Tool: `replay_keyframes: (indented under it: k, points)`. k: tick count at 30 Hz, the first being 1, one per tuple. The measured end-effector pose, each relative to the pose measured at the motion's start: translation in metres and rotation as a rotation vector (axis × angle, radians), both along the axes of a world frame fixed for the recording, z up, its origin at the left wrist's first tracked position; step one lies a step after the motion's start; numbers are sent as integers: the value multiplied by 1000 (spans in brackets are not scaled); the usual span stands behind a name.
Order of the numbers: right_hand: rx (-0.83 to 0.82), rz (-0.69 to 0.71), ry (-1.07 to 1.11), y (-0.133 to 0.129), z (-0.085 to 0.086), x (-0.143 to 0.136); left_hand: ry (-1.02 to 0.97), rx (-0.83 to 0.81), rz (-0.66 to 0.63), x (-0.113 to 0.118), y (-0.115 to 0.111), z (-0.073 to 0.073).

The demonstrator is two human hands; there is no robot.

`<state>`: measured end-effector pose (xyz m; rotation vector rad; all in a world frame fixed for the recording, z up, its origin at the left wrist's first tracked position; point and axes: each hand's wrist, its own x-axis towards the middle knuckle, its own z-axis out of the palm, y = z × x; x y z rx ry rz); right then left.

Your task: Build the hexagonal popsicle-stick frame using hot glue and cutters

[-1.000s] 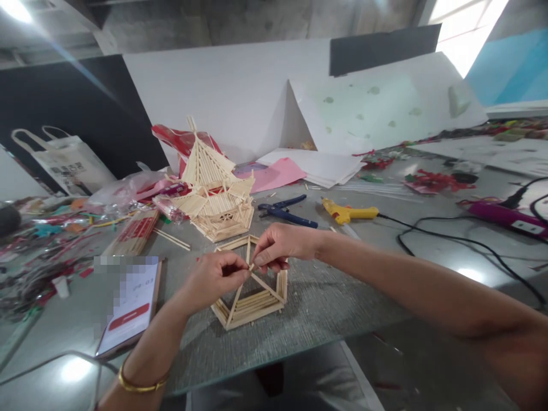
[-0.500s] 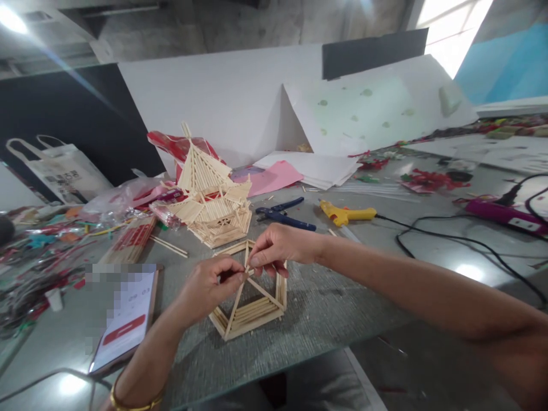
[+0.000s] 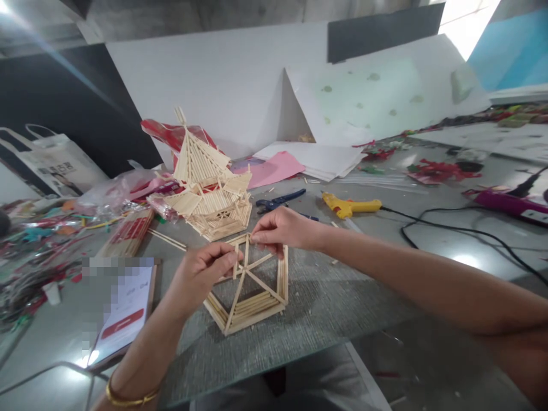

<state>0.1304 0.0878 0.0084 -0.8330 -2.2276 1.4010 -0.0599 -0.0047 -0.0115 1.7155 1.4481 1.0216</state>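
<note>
On the mat lies a hexagonal frame (image 3: 257, 306) built from thin wooden sticks, with spokes meeting at its middle. My left hand (image 3: 204, 273) is closed in a pinch on a short wooden stick (image 3: 236, 264), held upright over the frame's left side. My right hand (image 3: 280, 229) is pinched at the far end of a spoke, by the frame's back rim; what its fingertips hold, if anything, is hidden. Just behind the frame stands a tiered stick pagoda (image 3: 205, 185) with a pointed roof.
Blue-handled pliers (image 3: 280, 200) and a yellow glue gun (image 3: 351, 204) lie behind my right hand, the gun's cord running right to a purple power strip (image 3: 509, 204). A phone (image 3: 126, 311) lies left of my left arm. Packaged sticks (image 3: 127, 234) and craft scraps (image 3: 40, 240) crowd the left.
My hands, together at the spokes' meeting point before, have parted. The left has drawn slightly left with the short stick showing; the right has shifted to the frame's back rim. The view has tilted slightly down.
</note>
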Motion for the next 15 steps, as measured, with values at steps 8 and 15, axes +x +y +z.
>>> replay_keyframes:
  k: [8,15]
  points:
    - [940,-340,-698,68,7,29,-157,-46,42,2,6,-4]
    - [801,-172,-961,120,15,45,-137,-6,269,-1,8,-6]
